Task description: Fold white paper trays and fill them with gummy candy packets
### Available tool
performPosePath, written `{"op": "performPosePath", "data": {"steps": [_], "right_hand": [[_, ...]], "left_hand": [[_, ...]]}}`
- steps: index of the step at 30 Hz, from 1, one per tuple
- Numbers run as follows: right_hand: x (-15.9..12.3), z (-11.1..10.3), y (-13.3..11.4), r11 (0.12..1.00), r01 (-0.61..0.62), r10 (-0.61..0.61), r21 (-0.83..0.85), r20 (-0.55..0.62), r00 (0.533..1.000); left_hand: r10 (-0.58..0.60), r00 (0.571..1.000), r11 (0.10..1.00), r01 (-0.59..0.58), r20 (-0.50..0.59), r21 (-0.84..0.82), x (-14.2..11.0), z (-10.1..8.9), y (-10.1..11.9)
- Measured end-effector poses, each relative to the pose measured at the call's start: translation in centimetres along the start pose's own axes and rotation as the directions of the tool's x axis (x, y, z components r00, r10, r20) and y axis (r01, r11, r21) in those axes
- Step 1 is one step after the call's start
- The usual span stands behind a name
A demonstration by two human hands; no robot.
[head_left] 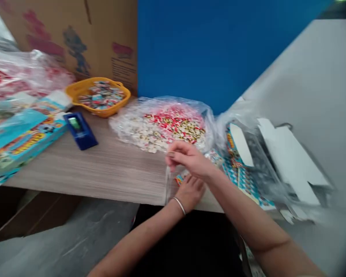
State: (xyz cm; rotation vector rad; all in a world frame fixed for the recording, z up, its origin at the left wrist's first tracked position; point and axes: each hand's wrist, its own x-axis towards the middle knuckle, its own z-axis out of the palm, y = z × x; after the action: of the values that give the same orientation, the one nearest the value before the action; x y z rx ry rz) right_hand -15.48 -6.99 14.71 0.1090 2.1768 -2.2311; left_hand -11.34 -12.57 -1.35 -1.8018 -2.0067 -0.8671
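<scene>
- As the head camera looks down, the right hand point(190, 159) pinches a clear plastic sleeve point(168, 184), fingers almost closed.
- The left hand point(189, 192), half curled, lies over a small printed card point(178, 179); its grip is unclear.
- Both are at the edge of the wooden table point(83, 169), near a bulging bag of printed pieces point(164, 127).
- A yellow basket point(98, 96) sits farther along.

A packing station — a laminate table point(103, 169), a printed cardboard carton point(75, 38), bulk plastic bags point(161, 127).

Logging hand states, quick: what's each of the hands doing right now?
Left hand: fingers down, hold unclear.
Right hand: pinched closed on clear plastic.
</scene>
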Motion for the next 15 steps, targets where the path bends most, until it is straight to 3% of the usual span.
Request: {"op": "performPosePath", "data": {"steps": [3, 6, 10, 15], "right_hand": [[-9.5, -6.8, 0.3, 0.998, -0.066, 0.068, 0.015, -0.286, 0.956], [-14.8, -9.9, 4.7, 0.980, -0.152, 0.190, 0.131, -0.369, 0.910], [-16.3, -10.2, 10.4, 0.955, -0.169, 0.251, 0.244, -0.359, 0.899], [-15.9, -10.0, 12.7, 0.944, -0.128, 0.229, 0.305, -0.322, 0.919]], "left_hand": [[0.026, 0.998, 1.000, -0.026, -0.065, 0.003, 0.0, 0.6, 1.0], [0.022, 0.995, 0.999, -0.018, -0.101, 0.039, 0.0, 0.2, 0.5], [0.015, 0.988, 0.997, -0.003, -0.154, 0.079, 0.6, -0.5, 0.6], [-0.024, 0.989, 0.994, 0.040, -0.144, 0.105, 1.0, -0.4, 1.0]]}}
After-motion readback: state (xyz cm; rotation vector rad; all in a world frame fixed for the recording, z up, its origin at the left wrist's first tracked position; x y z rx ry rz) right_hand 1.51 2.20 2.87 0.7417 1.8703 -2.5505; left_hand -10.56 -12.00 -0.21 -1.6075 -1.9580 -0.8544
